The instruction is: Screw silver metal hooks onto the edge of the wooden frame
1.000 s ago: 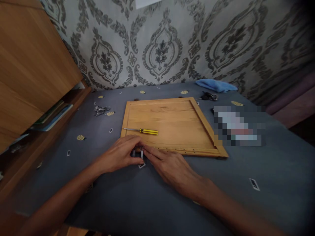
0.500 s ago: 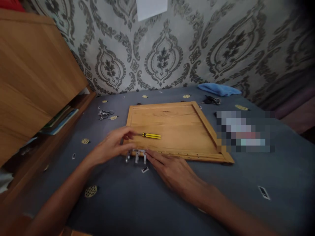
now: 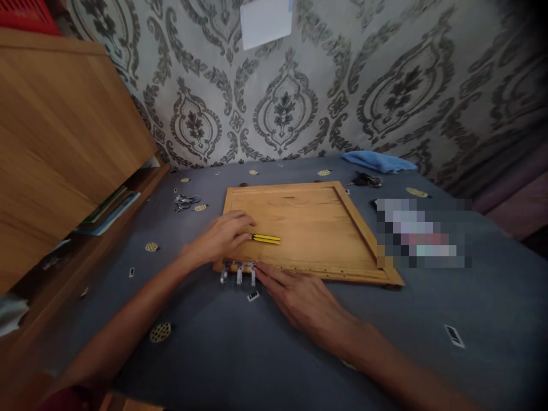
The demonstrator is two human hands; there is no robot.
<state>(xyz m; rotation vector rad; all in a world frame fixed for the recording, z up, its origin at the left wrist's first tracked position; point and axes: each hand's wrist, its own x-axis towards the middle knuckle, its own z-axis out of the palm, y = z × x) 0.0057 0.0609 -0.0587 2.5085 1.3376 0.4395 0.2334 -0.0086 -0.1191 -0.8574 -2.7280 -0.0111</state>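
"Where does the board (image 3: 299,222) lie?"

"On the table (image 3: 214,354), before the wall (image 3: 334,68); the screwdriver (image 3: 266,239) lies on its left half, beside the left hand (image 3: 222,235); the hooks (image 3: 240,275) sit along its near edge, toward the left end; the right hand (image 3: 306,299) is just right of them."

"And around it?"

"Small parts (image 3: 186,201) to the left; keys (image 3: 366,180) behind the far right corner; a cloth (image 3: 379,162) behind those; farther left, a cabinet (image 3: 64,114) with books (image 3: 111,211) on its low shelf; a basket (image 3: 28,14) on top."
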